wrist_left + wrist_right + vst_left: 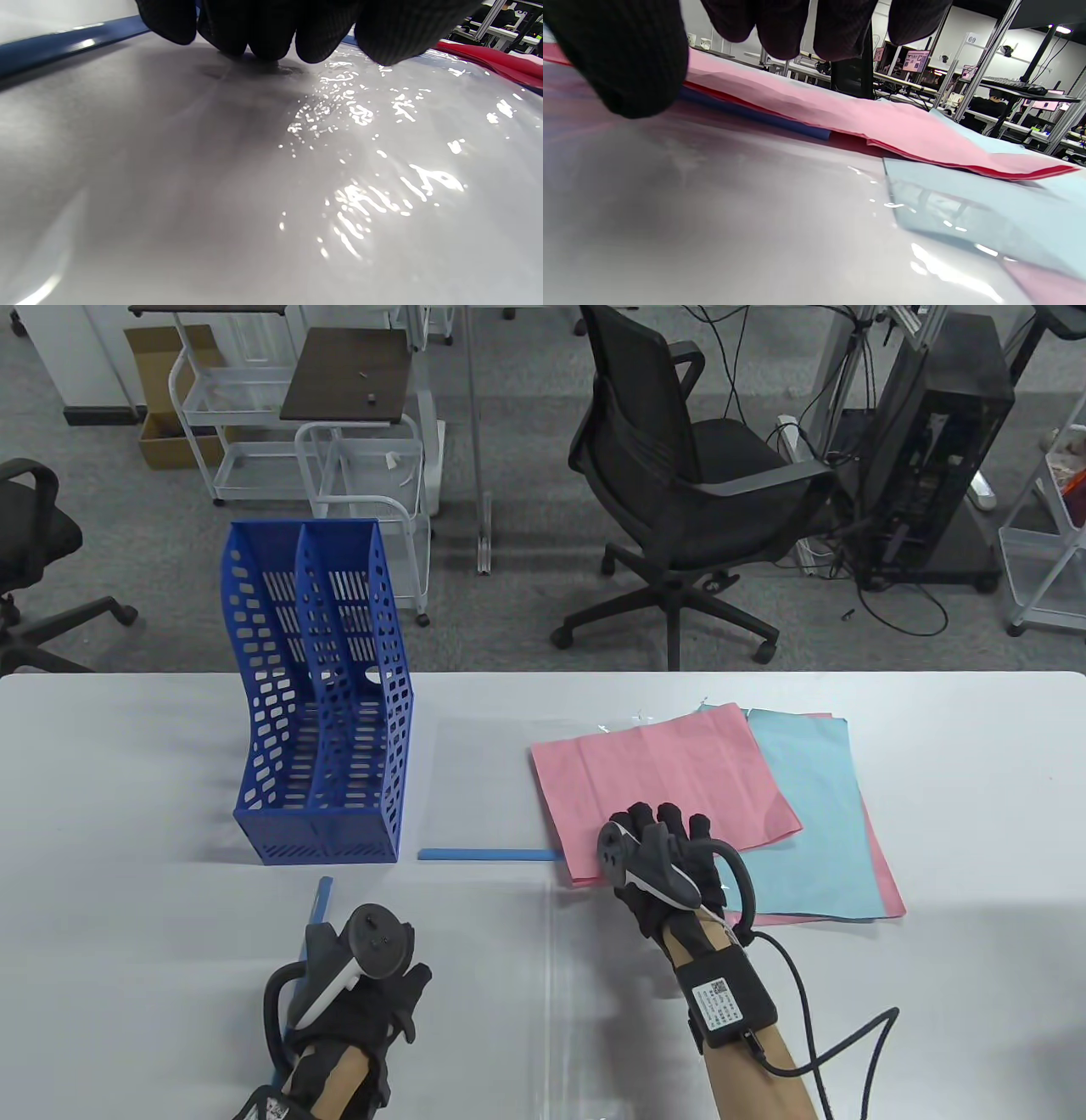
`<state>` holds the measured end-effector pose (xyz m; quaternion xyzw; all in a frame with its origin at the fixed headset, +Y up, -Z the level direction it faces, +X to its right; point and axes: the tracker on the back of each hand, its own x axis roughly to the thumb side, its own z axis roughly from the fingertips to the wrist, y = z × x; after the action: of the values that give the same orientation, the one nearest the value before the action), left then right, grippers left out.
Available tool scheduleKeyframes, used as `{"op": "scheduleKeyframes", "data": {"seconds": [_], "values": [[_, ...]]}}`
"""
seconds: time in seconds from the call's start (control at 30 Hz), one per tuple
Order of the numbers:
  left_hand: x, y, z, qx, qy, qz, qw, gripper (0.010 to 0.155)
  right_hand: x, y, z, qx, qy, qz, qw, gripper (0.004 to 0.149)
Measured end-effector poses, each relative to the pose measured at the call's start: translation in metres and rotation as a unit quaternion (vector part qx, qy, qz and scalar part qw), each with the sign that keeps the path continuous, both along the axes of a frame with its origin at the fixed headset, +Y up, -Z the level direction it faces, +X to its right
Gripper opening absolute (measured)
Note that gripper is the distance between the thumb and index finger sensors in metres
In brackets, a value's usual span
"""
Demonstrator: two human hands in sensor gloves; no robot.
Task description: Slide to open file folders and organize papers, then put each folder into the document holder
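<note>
Left hand [373, 984], right hand [670, 857]: black knit gloves, grey-and-white trackers [649, 867] strapped on backs. Black box [728, 999] with white label on right wrist, black cable [836, 1044] trailing toward 5 o'clock. Forearms bare.

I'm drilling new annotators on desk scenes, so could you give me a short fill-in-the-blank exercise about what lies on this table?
1. The blue perforated plastic document holder stands on the ____ side of the white table in the table view.
2. The right hand rests on the near edge of the ____ sheets of paper.
3. Under those sheets, further right, lies a light ____ sheet of paper.
4. The left hand presses down on a ____ plastic file folder.

Missing words: left; pink; blue; transparent
</note>
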<state>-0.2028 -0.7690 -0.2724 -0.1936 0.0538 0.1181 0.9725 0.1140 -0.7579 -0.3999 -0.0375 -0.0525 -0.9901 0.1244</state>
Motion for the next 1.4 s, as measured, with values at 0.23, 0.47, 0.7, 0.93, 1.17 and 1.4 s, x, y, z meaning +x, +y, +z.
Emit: {"op": "scheduleKeyframes", "data": {"seconds": [0.23, 0.47, 0.7, 0.93, 1.17, 1.4], "values": [[0.001, 0.000, 0.000, 0.001, 0.000, -0.002, 1.000, 0.065, 0.001, -0.004, -0.010, -0.037, 0.000, -0.021, 0.999, 0.076], [0.002, 0.001, 0.001, 0.004, -0.001, -0.009, 1.000, 0.065, 0.004, -0.007, -0.015, -0.053, -0.006, -0.043, 0.998, 0.073], [0.003, 0.002, 0.001, 0.006, 0.000, -0.011, 1.000, 0.065, 0.005, -0.005, -0.016, -0.065, -0.007, -0.049, 0.997, 0.070], [0.005, 0.002, 0.001, 0.009, -0.001, -0.017, 1.000, 0.064, 0.002, -0.005, -0.016, -0.053, 0.000, -0.032, 0.998, 0.066], [0.005, 0.002, 0.000, 0.009, 0.000, -0.015, 1.000, 0.064, 0.001, -0.005, -0.016, -0.055, 0.002, -0.037, 0.998, 0.061], [0.005, 0.001, 0.000, 0.009, 0.000, -0.015, 1.000, 0.064, 0.002, -0.005, -0.017, -0.041, 0.000, -0.053, 0.998, 0.054]]}}
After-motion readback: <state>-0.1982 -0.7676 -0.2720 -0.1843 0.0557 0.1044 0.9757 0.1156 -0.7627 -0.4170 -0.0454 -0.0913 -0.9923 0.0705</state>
